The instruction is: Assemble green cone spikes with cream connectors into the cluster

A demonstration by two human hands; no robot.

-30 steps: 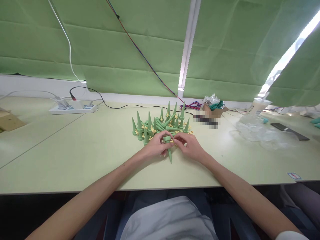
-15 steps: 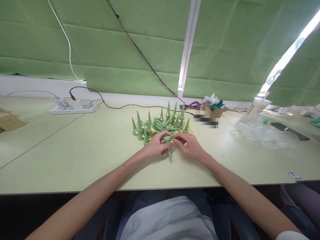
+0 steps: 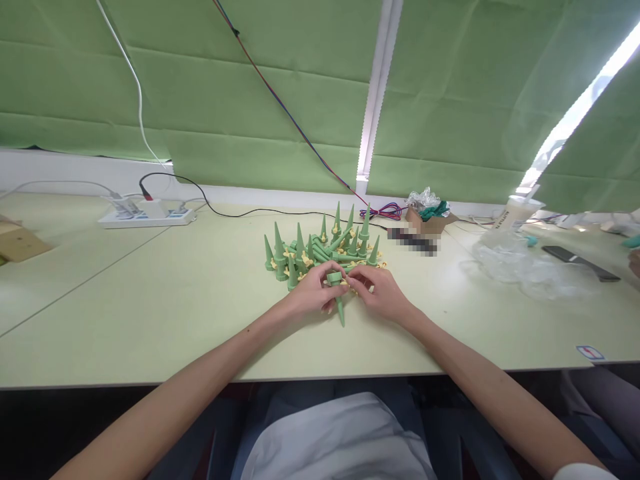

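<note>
A green plastic plant-watering spike (image 3: 341,311) is gripped in my left hand (image 3: 316,291), its round cap up and its point slanting down towards the table's front edge. My right hand (image 3: 379,291) pinches a small yellow valve piece (image 3: 345,283) at the side of that spike, just below the cap. The fingertips of both hands almost meet there and partly hide the yellow piece. Right behind my hands is a cluster of similar green spikes (image 3: 299,245) with yellow valves, several upright with points up and others lying in a heap.
A white power strip (image 3: 147,217) with plugs lies at the back left. Behind the spikes are a coiled cable (image 3: 387,211) and a cardboard box (image 3: 431,223). To the right are a plastic cup (image 3: 515,213), clear plastic bags (image 3: 520,260) and a dark phone-like object (image 3: 580,263).
My hands and the spike have hardly moved. At the far right edge, part of what looks like another person's hand has come into view near the teal item.
</note>
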